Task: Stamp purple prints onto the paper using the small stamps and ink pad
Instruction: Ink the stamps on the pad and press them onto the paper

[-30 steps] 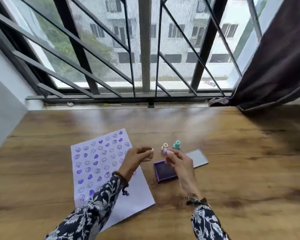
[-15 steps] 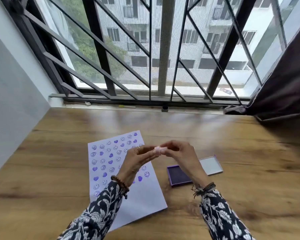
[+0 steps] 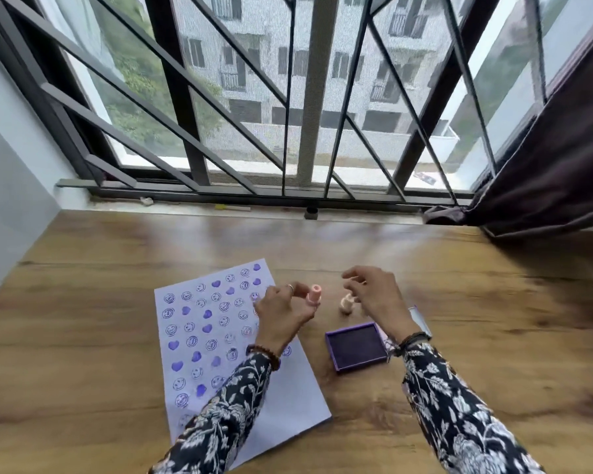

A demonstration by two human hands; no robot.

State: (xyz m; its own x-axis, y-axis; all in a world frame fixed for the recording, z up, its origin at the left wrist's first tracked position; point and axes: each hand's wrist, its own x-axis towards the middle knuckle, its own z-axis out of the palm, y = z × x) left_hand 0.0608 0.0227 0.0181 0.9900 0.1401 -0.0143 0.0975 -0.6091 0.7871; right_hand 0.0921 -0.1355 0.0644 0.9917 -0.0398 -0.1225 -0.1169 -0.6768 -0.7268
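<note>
Purple ink fills the open ink pad (image 3: 356,346) nearest the camera, on a wooden table (image 3: 493,319) just right of the paper (image 3: 220,336), already covered with smiley and heart prints. Above the paper's right edge, the left hand (image 3: 281,311) pinches a small pink stamp (image 3: 314,294) between fingertips. Just beyond the pad, the right hand (image 3: 374,295) hovers with fingers loosely curled, gripping nothing, beside a blurred cream stamp (image 3: 346,302). The step appears to be readying a stamp; next, pressing it squarely into the ink.

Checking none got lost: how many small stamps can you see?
2: a pink stamp in the left hand, a cream stamp under the right hand. Others may be hidden.
</note>
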